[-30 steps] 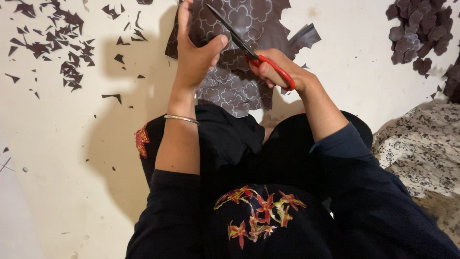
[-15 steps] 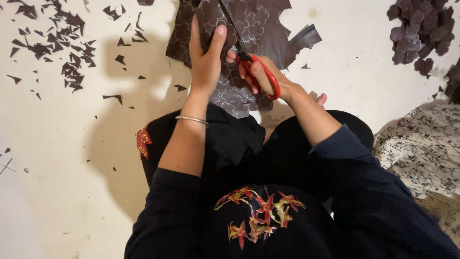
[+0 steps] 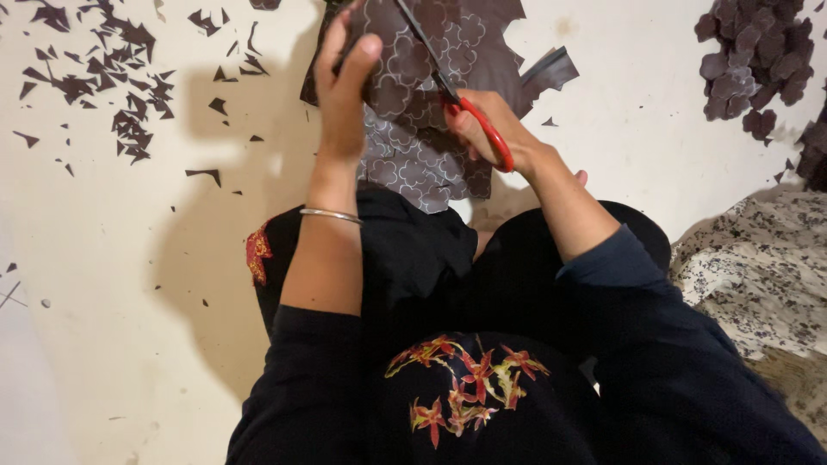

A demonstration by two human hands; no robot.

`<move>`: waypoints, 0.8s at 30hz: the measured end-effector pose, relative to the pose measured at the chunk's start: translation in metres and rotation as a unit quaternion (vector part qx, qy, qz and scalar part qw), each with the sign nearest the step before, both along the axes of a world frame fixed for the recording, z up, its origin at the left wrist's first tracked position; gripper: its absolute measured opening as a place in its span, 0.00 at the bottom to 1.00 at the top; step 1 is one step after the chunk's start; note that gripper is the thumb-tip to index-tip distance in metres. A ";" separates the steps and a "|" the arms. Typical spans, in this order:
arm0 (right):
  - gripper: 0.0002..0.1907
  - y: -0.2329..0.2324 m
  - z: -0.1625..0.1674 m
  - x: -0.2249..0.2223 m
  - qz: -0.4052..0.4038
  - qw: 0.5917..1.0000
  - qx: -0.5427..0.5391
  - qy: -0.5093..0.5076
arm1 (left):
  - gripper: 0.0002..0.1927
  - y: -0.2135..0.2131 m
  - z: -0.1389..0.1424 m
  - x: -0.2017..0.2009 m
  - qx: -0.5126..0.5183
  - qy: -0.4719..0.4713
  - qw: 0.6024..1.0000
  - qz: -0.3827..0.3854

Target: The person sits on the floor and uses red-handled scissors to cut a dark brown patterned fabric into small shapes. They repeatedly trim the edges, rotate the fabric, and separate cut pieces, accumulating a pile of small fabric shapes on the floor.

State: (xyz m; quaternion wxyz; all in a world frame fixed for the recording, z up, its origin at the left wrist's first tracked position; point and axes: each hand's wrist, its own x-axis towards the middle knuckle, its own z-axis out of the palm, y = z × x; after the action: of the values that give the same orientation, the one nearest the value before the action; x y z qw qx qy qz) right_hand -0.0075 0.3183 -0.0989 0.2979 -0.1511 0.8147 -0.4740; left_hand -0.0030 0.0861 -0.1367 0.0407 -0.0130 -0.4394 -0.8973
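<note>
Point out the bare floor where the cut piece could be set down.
Free: the pale floor left of the left hand, below the dark scraps; also the patch between the patterned sheet and the pile of cut shapes. Crowded: upper left, far right by the speckled cloth.

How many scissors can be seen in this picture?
1. The red-handled scissors are in the right hand, blades up over the dark patterned sheet that the left hand holds. Others may be hidden.
</note>
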 end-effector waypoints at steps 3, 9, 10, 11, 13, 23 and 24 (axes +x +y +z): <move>0.51 0.002 0.005 0.000 0.007 0.999 0.053 -0.005 | 0.24 -0.011 0.002 -0.002 -0.018 0.017 1.000 -0.004; 0.53 0.000 0.007 -0.003 0.032 0.999 0.014 -0.041 | 0.26 -0.003 -0.006 -0.009 -0.048 0.023 0.998 0.015; 0.53 0.000 0.007 -0.003 0.042 0.998 0.000 -0.049 | 0.26 -0.006 -0.007 -0.009 -0.046 0.029 0.999 0.005; 0.53 0.000 0.007 -0.002 0.045 0.998 -0.007 -0.050 | 0.26 -0.009 -0.008 -0.008 -0.044 0.034 0.998 -0.005; 0.53 0.000 0.009 -0.002 0.052 0.997 -0.020 -0.051 | 0.21 -0.015 -0.009 -0.006 -0.055 0.025 0.998 -0.031; 0.54 0.000 0.022 -0.004 0.071 0.992 -0.022 -0.098 | 0.13 -0.012 -0.007 -0.006 -0.057 0.051 0.996 -0.035; 0.53 0.001 0.022 -0.003 0.069 0.992 -0.020 -0.103 | 0.14 -0.012 -0.006 -0.005 -0.060 0.055 0.996 -0.031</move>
State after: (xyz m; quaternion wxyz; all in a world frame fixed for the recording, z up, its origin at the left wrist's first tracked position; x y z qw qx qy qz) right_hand -0.0102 0.3189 -0.0771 0.4095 -0.1632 0.7572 -0.4820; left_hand -0.0078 0.0744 -0.1422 0.0358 -0.0787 -0.4893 -0.8678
